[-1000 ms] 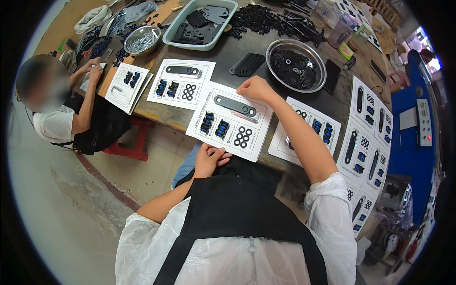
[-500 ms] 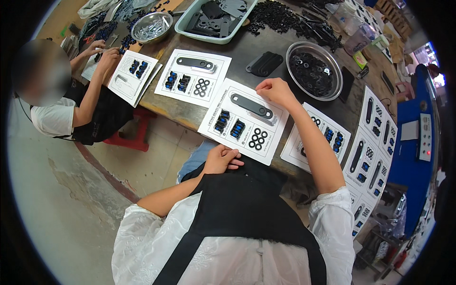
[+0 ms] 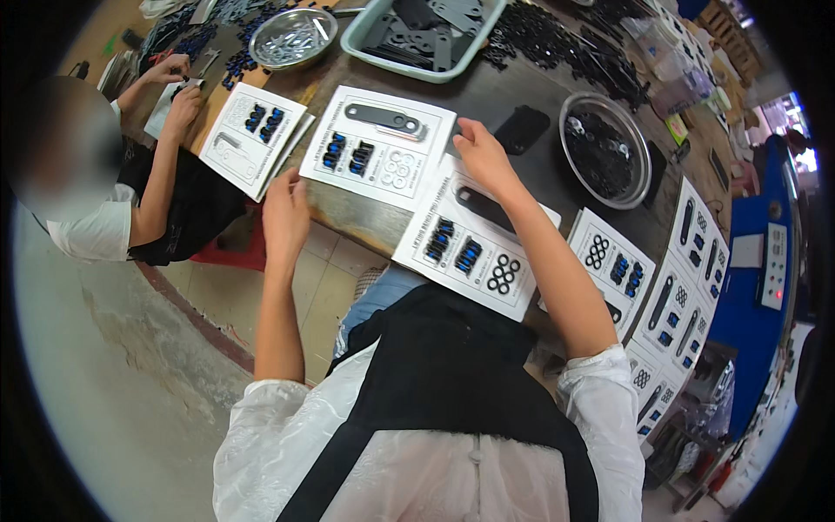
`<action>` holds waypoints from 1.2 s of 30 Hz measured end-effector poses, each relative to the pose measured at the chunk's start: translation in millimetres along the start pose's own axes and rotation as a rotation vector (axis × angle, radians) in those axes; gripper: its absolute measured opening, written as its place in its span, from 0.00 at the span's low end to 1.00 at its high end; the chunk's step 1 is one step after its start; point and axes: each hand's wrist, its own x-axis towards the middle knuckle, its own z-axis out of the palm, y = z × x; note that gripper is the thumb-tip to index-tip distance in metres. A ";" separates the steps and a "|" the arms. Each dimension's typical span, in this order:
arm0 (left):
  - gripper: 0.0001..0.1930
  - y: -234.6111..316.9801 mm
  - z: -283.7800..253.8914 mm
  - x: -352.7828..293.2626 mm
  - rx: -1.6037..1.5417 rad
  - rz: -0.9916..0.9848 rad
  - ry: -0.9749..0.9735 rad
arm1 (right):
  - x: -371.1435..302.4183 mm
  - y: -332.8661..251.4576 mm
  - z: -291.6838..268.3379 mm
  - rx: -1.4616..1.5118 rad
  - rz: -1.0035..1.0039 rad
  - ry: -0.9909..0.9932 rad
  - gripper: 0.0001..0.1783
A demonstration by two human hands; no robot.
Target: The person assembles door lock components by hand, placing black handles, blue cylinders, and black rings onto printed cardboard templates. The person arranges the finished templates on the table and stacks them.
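Note:
My left hand [image 3: 285, 222] is at the left edge of a white printed card [image 3: 426, 116], fingers stretched out. At the card's right edge hovers my right hand [image 3: 487, 161], its fingertips slightly apart and nothing visible in them. This card bears a dark long plate [image 3: 381, 117], blue-and-black hardware pieces [image 3: 334, 152] and pale ring shapes. Whether the fingers touch the card, I cannot tell. A second card [image 3: 509, 300] lies under my right forearm, with a dark plate, blue-and-black pieces and black rings [image 3: 504, 274]; my forearm partly hides it.
Behind stand a green-white tray [image 3: 348, 42] of dark plates, a metal bowl [image 3: 296, 63] of silver hardware and a steel bowl [image 3: 644, 165] of black rings. Dark plates [image 3: 522, 129] lie nearby. More cards [image 3: 645, 261] line the right. At left a co-worker's hands [image 3: 181, 109] handle small parts.
My left hand has risen from my lap to the left card. My right hand has shifted from the middle card to that card's right edge. The left card's ring shapes, dark before, now look pale.

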 end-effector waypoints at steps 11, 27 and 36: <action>0.22 -49.6 27.8 17.6 -0.096 -0.178 0.026 | 46.4 6.2 32.5 -0.054 0.208 0.052 0.23; 0.21 -93.9 43.5 40.5 -0.153 -0.182 0.130 | 91.3 21.8 47.9 -0.174 0.322 0.066 0.09; 0.22 -81.7 30.0 37.3 -0.489 -0.395 0.140 | 80.8 -1.0 48.8 -0.281 0.277 -0.086 0.08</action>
